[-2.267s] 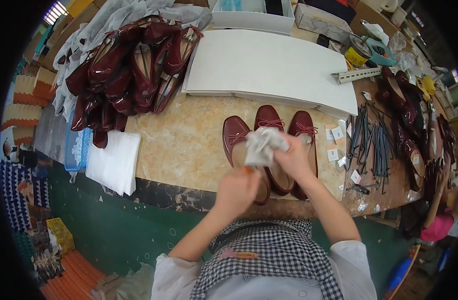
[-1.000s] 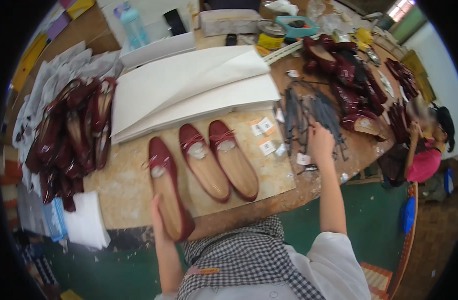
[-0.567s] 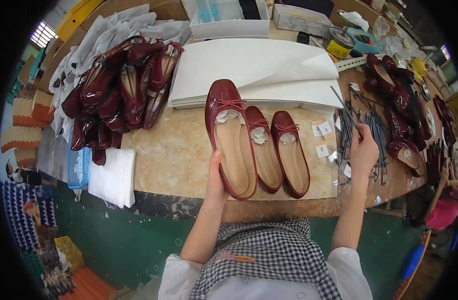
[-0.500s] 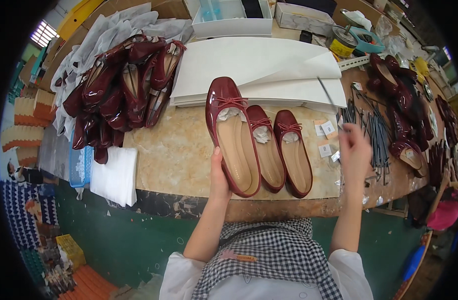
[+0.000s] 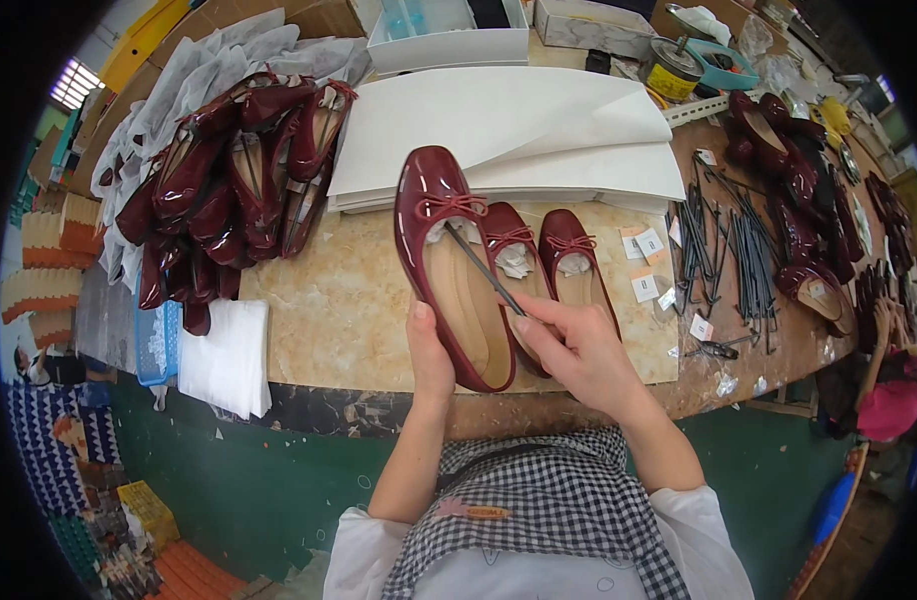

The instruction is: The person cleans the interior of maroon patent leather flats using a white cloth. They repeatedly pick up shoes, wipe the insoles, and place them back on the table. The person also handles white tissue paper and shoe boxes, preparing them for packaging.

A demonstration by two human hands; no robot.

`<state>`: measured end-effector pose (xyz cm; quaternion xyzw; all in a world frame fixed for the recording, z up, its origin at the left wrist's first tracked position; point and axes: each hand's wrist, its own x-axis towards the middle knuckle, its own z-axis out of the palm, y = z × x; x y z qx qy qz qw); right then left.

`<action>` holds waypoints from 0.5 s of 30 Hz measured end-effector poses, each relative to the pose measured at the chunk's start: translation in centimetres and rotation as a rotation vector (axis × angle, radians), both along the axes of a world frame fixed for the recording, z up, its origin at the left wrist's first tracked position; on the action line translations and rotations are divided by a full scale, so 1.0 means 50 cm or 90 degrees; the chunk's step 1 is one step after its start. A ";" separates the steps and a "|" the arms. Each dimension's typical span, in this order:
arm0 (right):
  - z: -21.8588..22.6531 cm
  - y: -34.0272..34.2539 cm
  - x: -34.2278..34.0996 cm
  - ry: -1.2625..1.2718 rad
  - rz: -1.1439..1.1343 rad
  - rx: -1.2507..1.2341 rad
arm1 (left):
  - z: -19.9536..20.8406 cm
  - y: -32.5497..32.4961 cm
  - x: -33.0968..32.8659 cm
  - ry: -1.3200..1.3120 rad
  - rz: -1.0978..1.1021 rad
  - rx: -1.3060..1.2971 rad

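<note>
In the head view, we see that the right hand (image 5: pixel 584 350) has changed its place: half a second ago it was at the right, near the pile of dark sticks (image 5: pixel 754 270), and now it is at the raised shoe (image 5: pixel 457 290). Its fingers are pinched closed on one dark stick (image 5: pixel 481 265), whose far end reaches into the toe opening. The left hand (image 5: pixel 431 355) keeps the same shoe; its thumb lies along the left side, the other fingers are hidden from us. This dark red shoe is over the near part of the surface (image 5: pixel 319 320), left of two similar shoes (image 5: pixel 565 228). Its toe points away from us, a little leftward, with the heel near us; the long axis follows this line. The stick slants from lower right to upper left.
</note>
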<state>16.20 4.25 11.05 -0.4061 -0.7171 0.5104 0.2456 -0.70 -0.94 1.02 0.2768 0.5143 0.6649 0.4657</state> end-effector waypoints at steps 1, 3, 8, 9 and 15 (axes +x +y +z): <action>0.003 0.000 -0.001 0.013 -0.013 0.019 | -0.001 -0.001 0.004 0.002 -0.005 0.005; 0.002 -0.007 -0.011 0.040 -0.050 0.105 | -0.007 -0.008 0.011 0.015 0.001 -0.007; -0.046 -0.011 -0.058 0.078 -0.165 0.413 | -0.006 -0.026 0.095 -0.084 0.136 -0.080; -0.078 -0.027 -0.057 0.006 -0.134 0.427 | 0.007 -0.023 0.103 -0.092 0.111 -0.104; -0.099 0.001 0.036 0.026 0.022 0.121 | -0.114 -0.061 0.001 -0.013 0.016 -0.175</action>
